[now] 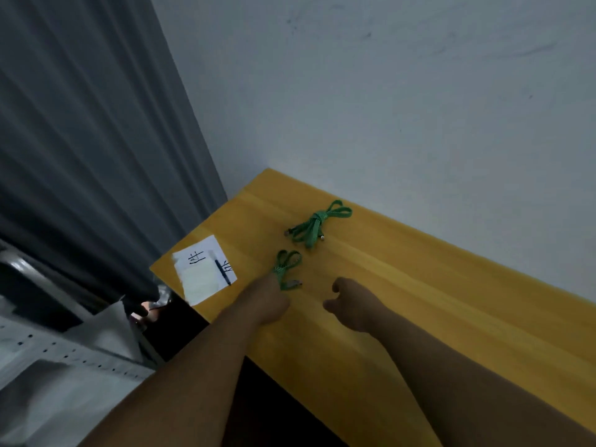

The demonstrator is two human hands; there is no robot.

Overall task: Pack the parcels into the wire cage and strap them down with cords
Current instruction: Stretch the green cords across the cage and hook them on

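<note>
Though looped in a bundle, green cord (287,268) in left hand (269,303); right hand (354,305) slack, empty.

Plain storeroom-like packing corner: yellow wooden bench (403,317), bare white wall (387,91), grey curtain (80,124), perforated metal racking (64,356).
</note>
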